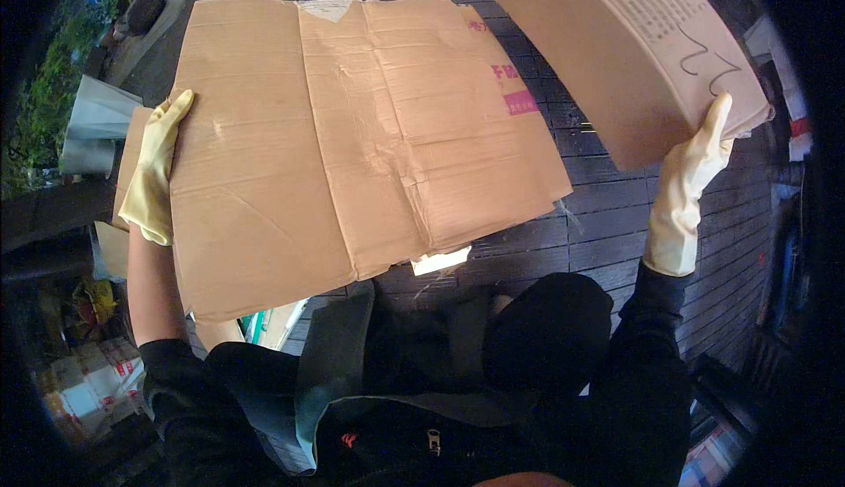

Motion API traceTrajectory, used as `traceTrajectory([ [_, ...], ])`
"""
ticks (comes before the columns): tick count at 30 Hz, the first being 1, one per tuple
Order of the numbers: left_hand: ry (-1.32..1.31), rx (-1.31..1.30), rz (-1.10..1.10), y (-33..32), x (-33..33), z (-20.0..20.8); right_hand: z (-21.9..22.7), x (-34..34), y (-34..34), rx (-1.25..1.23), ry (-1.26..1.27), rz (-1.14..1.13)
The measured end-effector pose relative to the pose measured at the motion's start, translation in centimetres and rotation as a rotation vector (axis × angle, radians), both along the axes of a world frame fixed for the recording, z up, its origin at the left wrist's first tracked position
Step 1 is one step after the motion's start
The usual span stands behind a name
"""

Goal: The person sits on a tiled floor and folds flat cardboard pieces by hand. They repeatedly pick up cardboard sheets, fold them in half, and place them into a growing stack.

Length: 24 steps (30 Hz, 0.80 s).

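My left hand (157, 170), in a pale yellow rubber glove, grips the left edge of a large flattened cardboard sheet (352, 135) held out in front of me. The sheet is creased and has pink printing near its right edge. My right hand (691, 179), also gloved, is raised at the right and holds the lower corner of a second, smaller flattened cardboard piece (625, 47) with grey print and a black scribble. The two pieces are apart.
Dark wooden decking (616, 223) lies below. More cardboard (110, 249) and a grey sheet (97, 117) sit behind my left hand. Printed boxes (88, 390) lie at lower left. Greenery (53, 73) fills the far left. My dark jacket (422, 399) fills the bottom.
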<state>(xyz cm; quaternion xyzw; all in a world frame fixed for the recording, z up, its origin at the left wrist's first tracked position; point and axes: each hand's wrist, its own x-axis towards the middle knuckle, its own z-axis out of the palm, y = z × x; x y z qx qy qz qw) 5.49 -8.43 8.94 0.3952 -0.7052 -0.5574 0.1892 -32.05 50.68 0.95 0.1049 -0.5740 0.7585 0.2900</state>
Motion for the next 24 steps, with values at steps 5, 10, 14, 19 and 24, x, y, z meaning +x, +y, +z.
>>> traceTrajectory([
  [5,-0.024,-0.001,-0.028,1.4,-1.6,2.4,-2.5,8.0,-6.0,0.272,-0.056,0.279],
  [10,0.108,0.11,-0.151,6.6,-5.5,4.8,-7.3,17.4,-10.4,0.812,-0.272,1.198],
  [14,0.112,0.004,-0.172,12.7,-10.8,2.9,-11.3,22.1,-12.3,1.071,0.123,0.879],
  [19,0.068,-0.742,-0.356,21.0,-16.1,-6.7,-16.9,18.0,-8.2,0.735,-0.524,0.753],
  [24,-0.262,-0.974,-0.504,23.3,-18.5,-15.0,-13.1,8.7,-3.8,0.071,-0.571,0.254],
])
